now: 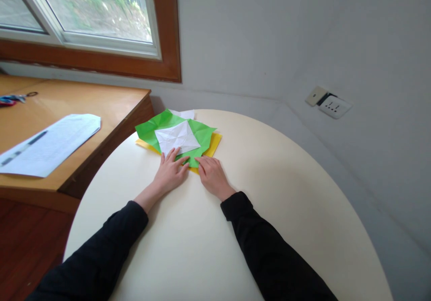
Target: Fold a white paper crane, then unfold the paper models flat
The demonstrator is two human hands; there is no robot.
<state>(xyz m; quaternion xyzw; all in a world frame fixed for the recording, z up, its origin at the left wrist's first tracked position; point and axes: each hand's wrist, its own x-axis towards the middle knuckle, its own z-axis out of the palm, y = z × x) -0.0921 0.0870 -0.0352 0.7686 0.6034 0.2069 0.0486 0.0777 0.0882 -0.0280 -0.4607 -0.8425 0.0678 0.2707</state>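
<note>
A creased green sheet of paper (202,133) lies on a round white table, its flaps folded outward. In its middle sits a smaller white square of paper (177,135) with crossing fold lines. Yellow paper (213,144) sticks out from underneath. My left hand (171,171) lies with its fingers spread over the near edge of the white and green papers, pressing them down. At the green sheet's near corner, the fingers of my right hand (212,175) are curled in and closed on its edge. The fingertips partly cover that corner.
The round table (269,193) stands against the wall. Another white paper (184,114) shows behind the green one. On the wooden desk (111,101) at left are printed sheets (67,135), a pen (25,147) and scissors (16,99). A wall socket (334,106) is at right.
</note>
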